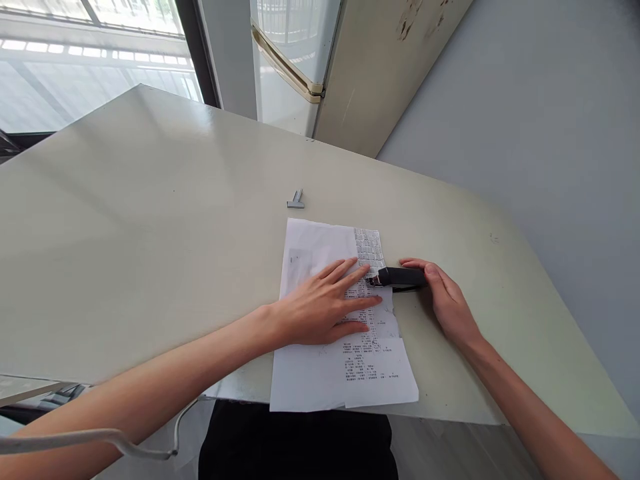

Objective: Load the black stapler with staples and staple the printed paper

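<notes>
My left hand (323,307) lies flat with fingers spread on several white sheets of paper (310,380) at the table's front edge. Dense printed text shows on the right part of the sheets. A black stapler (403,277) reaches over the right edge of the papers, its metal front end close to my left fingertips. Wrapped around the stapler's rear end is my right hand (445,300); whether the jaws are pressed together I cannot tell. Beyond the papers lie two grey strips of staples (296,201), set at an angle to each other.
The pale table (200,253) spreads widely to the left and right. A refrigerator (300,60) stands behind its far edge, beside a grey wall (525,120). At far left is a window (90,60). A white cable (120,440) hangs in front of my left forearm.
</notes>
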`<action>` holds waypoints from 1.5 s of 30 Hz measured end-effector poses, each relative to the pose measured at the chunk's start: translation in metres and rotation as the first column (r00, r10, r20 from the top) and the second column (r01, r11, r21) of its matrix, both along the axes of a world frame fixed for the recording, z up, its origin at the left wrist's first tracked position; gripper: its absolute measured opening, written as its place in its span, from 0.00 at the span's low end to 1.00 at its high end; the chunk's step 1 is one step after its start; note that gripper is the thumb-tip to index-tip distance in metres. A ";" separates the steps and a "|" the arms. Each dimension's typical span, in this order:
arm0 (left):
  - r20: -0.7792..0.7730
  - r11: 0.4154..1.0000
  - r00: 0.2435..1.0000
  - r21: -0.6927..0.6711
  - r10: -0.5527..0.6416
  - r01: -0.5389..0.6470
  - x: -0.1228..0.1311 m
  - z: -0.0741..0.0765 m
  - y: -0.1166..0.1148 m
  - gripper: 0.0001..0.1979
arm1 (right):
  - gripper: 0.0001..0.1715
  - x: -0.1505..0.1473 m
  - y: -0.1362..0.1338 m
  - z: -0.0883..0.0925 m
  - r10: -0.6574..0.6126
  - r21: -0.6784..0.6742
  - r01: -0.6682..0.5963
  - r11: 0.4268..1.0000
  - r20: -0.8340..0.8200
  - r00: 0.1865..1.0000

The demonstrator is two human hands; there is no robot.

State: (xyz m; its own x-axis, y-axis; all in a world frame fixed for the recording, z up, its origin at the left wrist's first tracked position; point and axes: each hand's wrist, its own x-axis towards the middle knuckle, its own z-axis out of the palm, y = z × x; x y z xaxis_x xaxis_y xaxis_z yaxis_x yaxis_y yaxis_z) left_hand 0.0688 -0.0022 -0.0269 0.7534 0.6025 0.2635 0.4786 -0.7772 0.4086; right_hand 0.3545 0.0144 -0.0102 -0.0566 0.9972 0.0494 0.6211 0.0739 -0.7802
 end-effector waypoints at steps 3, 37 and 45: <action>-0.021 1.000 1.000 0.003 0.003 -0.003 0.000 0.001 0.000 0.26 | 0.29 0.000 -0.001 0.000 -0.018 -0.007 0.018 1.000 -0.013 1.000; 0.199 0.970 0.962 0.115 0.187 -0.213 0.009 0.009 0.007 0.10 | 0.14 -0.016 0.000 0.033 0.513 0.135 -0.538 0.832 0.181 0.839; 0.237 0.982 0.960 0.073 0.152 -0.173 0.010 0.008 0.009 0.07 | 0.16 -0.015 -0.001 0.031 0.509 0.156 -0.541 0.826 0.205 0.836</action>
State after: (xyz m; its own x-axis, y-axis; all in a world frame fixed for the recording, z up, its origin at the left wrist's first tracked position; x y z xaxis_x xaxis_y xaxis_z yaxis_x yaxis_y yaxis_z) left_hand 0.0785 0.0069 -0.0188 0.5602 0.6768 0.4776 0.5037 -0.7360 0.4523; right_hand 0.3396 0.0131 0.0208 -0.5914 0.7834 0.1912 0.5496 0.5651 -0.6153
